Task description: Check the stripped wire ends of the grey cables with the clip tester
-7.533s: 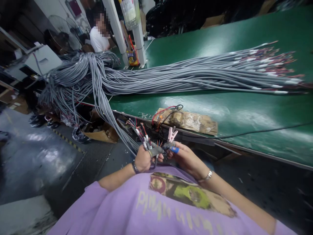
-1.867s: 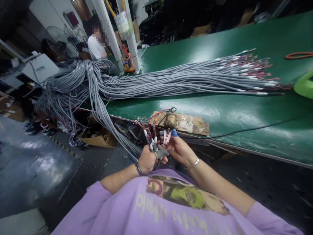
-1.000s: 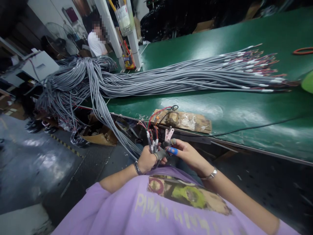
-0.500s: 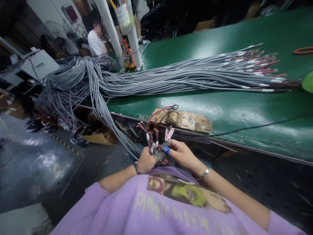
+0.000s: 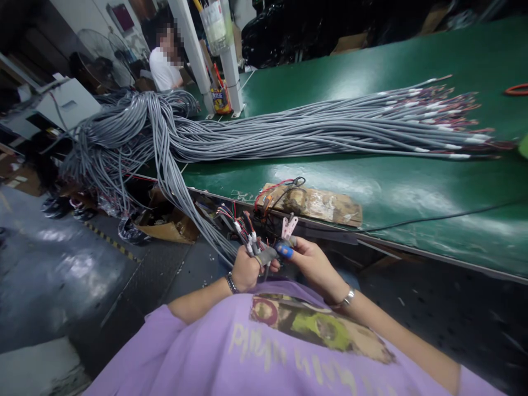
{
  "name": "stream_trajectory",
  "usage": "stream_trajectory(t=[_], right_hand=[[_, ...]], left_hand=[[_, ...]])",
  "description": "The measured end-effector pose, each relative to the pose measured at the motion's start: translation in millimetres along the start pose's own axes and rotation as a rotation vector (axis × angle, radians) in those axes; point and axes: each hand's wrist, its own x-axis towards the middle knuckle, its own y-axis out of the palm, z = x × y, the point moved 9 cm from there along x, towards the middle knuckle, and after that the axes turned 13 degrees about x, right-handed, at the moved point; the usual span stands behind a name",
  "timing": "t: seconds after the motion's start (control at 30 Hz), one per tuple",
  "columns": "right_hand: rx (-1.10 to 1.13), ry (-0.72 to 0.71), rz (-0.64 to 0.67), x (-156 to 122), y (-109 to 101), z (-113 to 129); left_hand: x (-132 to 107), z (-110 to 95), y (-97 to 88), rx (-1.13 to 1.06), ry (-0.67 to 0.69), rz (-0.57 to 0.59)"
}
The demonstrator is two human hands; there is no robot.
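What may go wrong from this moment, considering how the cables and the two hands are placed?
The hanging grey cables drop over the table edge from a large pile, so a pull might drag others along.

The thin coloured wire ends fan out above the left hand, and might catch on the red and black leads nearby.

The right hand works close to the pink clip, so a finger might get pinched.
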Motion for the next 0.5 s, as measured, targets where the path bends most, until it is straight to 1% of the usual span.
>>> stream_trajectory(t=[0.13,0.23,0.37,0.43,0.5], right_hand=[[0.009,0.0,0.007,-0.8,-4.6,-3.2],[0.054,0.028,0.022,0.8,-14.8,-9.5],[0.268,0.073,0.006,11.0,-24.2,-10.1],[0.352,0.1,-0.005,18.6,-22.4,-8.2],[0.381,0.106,-0.004,25.7,-17.6,-5.3]], left_hand=[[-1.4,-2.5,-0.8,-0.031,0.006,-0.009],[-3.1,-7.5,-0.8,-0.054,0.004,0.015],[-3.8,-10.7,6.3,-0.065,-0.043,0.134],[-3.2,-10.4,12.3,-0.063,-0.069,0.205],[-1.4,-10.7,17.4,-0.044,-0.076,0.251]])
